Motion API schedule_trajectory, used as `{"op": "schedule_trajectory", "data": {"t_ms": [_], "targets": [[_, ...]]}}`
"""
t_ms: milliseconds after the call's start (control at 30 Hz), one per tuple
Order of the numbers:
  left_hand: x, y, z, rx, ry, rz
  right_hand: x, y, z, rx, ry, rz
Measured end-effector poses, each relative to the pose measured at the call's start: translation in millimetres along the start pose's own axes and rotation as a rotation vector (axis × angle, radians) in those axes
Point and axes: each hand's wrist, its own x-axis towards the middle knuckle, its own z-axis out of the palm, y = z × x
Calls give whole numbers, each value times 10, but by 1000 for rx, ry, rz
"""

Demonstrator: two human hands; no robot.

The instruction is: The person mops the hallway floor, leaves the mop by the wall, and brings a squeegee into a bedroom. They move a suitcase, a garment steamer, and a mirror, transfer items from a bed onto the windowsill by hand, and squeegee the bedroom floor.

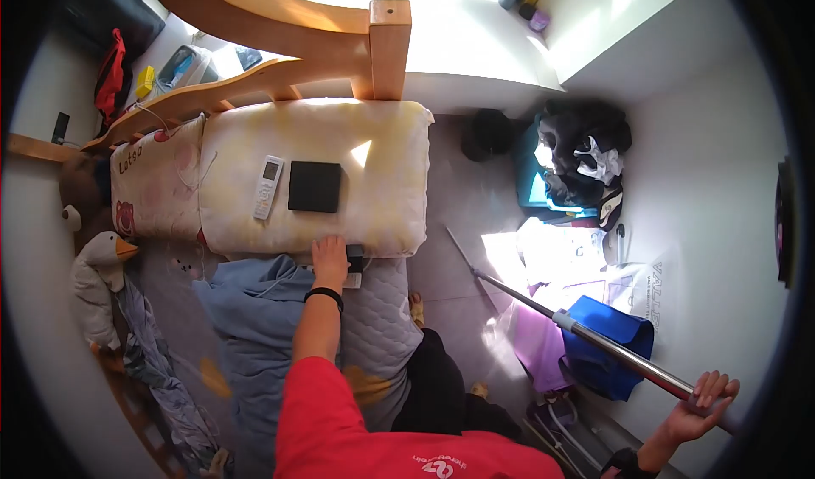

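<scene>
My left hand reaches to the near edge of a thick yellow-and-white cushion, its fingers stretched over the edge. Beside those fingers lie a small dark object and a white item, both partly covered by the hand. On top of the cushion rest a white remote control and a black square box. Over at the right, my right hand is closed around a long metal pole. The pole slants away toward the floor, and its far end narrows to a thin tip.
A wooden bed frame rises at the bed's end. Blue-grey clothing and a goose plush lie on the bed. By the wall stand a teal bin with dark clothes, a black bin, a blue bag and a purple bag.
</scene>
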Motion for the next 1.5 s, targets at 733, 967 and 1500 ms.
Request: {"op": "schedule_trajectory", "data": {"t_ms": [733, 967, 1500], "targets": [[18, 97, 200, -110, 33, 294, 421, 170, 655, -4, -72, 48], [452, -510, -977, -879, 290, 244, 479, 241, 669, -14, -1, 37], [1209, -816, -607, -1127, 265, -275, 529, 293, 719, 23, -38, 0]]}}
